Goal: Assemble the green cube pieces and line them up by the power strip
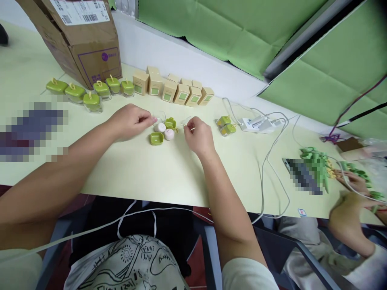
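My left hand (131, 122) is closed in a pinch, its fingertips at the edge of a clear plastic container (161, 117). My right hand (199, 137) is also pinched. Another clear piece (188, 121) shows beside its fingers, but what they grip is hard to make out. Between my hands lie two pale round pieces, a left one (160, 127) and a right one (169, 134). Next to them, on the table, are a green square lid (156, 139) with its hollow side up and a green flower-shaped lid (171, 123). A small yellowish loop (176, 130) lies beside them.
Several green-lidded clear cases (92, 100) and small cardboard boxes (167, 90) line the back, by a large carton (90, 48). Two small cases (225, 125) and a power strip (260, 124) are to the right. Cables cross there. Another person's hand (353, 181) works among green pieces.
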`<state>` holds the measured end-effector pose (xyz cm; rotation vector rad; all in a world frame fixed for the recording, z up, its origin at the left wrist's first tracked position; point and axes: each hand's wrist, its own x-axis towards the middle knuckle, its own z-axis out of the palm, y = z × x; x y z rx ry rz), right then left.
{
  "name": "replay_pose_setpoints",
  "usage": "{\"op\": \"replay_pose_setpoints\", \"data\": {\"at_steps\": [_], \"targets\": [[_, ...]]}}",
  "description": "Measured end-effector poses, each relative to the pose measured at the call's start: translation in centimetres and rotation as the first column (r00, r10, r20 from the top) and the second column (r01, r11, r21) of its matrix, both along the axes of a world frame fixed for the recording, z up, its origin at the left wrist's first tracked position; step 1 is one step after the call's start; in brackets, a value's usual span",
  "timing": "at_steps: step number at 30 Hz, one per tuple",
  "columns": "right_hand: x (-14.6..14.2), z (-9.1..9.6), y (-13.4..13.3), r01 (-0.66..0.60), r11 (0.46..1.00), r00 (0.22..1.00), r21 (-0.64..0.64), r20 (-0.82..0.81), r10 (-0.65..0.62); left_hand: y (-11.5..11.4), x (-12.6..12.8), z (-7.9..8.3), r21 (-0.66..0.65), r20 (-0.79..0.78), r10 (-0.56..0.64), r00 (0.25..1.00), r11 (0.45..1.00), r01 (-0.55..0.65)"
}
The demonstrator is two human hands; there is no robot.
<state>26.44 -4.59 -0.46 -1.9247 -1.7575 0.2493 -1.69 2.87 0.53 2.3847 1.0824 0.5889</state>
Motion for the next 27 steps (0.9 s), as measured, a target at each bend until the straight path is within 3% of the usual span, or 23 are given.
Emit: {"op": "replay_pose_setpoints", "data": {"at_steps": [3, 5, 10, 15, 20, 22, 27], "targets": [[0.3, -0.5, 0.4, 0.001, 0.986, 0.973, 0.165, -0.229, 0.037, -0.4, 0.4, 0.3, -0.054, -0.197, -0.049, 0.979, 0.998, 0.039], [0.2, -0.9, 0.7, -0.006, 0.976, 0.952, 0.220, -0.297, 0.072, -0.6, 0.7, 0.4, -0.071, -0.293, -0.109, 0.950, 0.993, 0.092], [-0.3, -1.8, 1.0, -0.031, 0.970, 0.908, 0.240, -0.400, 0.128, -1.2, 1.5, 0.0, -0.102, -0.344, -0.146, 0.927, 0.988, 0.118], [-0.7, -1.9, 0.8, -0.257, 0.961, 0.674, 0.105, -0.692, 0.256, -1.5, 1.5, 0.3, -0.039, -0.369, -0.142, 0.919, 0.990, 0.137], [-1.6, -1.4, 0.1, -0.355, 0.920, 0.518, 0.165, -0.785, 0.340, -1.9, 1.0, 1.2, 0.090, -0.374, -0.119, 0.920, 0.982, 0.164], [-2.0, -1.1, -0.4, -0.355, 0.907, 0.540, 0.225, -0.743, 0.396, -2.1, 0.9, 1.5, 0.143, -0.363, -0.107, 0.926, 0.975, 0.169], [-3.0, -0.6, -1.9, -0.387, 0.840, 0.799, 0.379, -0.317, 0.511, -2.5, 0.8, 1.7, 0.211, -0.273, -0.108, 0.956, 0.963, 0.169]]}}
